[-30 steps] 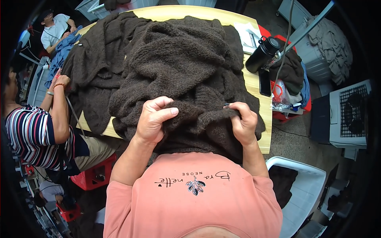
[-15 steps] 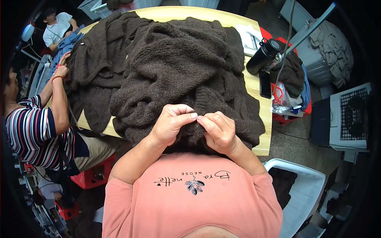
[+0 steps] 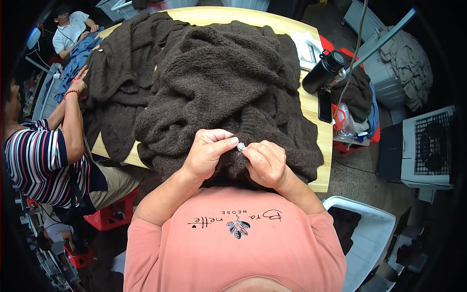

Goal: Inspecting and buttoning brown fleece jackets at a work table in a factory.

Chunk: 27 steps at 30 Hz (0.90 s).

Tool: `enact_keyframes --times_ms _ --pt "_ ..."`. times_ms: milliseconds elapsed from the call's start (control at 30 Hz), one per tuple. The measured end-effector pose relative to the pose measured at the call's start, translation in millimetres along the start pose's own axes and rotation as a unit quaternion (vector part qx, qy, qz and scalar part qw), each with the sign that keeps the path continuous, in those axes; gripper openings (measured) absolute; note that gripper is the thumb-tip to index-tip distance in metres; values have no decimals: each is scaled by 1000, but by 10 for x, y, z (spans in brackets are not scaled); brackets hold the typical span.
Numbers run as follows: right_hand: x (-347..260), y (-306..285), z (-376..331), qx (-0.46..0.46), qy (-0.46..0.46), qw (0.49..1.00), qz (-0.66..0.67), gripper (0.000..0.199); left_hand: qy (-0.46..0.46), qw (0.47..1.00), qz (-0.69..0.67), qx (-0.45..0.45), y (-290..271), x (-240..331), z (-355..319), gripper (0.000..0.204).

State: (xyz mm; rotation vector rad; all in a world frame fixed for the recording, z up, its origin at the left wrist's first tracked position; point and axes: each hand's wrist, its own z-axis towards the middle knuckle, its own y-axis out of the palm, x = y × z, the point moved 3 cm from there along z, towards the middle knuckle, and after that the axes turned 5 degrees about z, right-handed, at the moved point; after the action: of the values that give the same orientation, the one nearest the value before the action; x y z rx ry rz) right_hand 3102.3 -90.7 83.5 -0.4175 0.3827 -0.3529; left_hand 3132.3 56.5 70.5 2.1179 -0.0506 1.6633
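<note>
Between my two hands is a small round silvery piece (image 3: 241,146), sparkling like a rhinestone button. My left hand (image 3: 207,153) pinches at its left side with thumb and forefinger. The fingertips of my right hand (image 3: 267,160) are closed against its right side. Both hands are held over the near part of a heap of dark brown knitted fabric (image 3: 219,82), which covers much of the table. Whether thread or cloth is also caught in my fingertips, I cannot make out.
The pale wooden table (image 3: 325,160) carries a black flask (image 3: 323,71), a phone (image 3: 325,104) and papers (image 3: 306,51) at the right. A white bin (image 3: 374,228) stands at lower right. At the left, a person in a striped shirt (image 3: 36,165) handles cloth at the table edge.
The silvery piece now shows between my fingertips, where it was hidden before. My right fingers have shifted slightly. The person at the left has moved a hand along the cloth.
</note>
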Motion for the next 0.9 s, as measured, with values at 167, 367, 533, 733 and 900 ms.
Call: enact_keyframes --times_ms 167,367,533,733,900 --pt "25 24 35 -8 24 1000 7 22 -9 1000 -5 2 -23 10 -16 7" --pt "-11 42 -9 -17 -4 1000 7 31 -36 998 -42 -9 -25 -12 0 6" --pt "-12 64 -34 -17 -24 1000 -3 34 -14 1000 -5 -3 -51 -21 5 7" --pt "-65 33 -10 -18 -48 999 -13 30 -7 1000 4 -26 -44 -3 -15 8" --pt "-33 37 24 -44 -9 998 -38 26 17 999 28 -33 -56 32 -55 9"
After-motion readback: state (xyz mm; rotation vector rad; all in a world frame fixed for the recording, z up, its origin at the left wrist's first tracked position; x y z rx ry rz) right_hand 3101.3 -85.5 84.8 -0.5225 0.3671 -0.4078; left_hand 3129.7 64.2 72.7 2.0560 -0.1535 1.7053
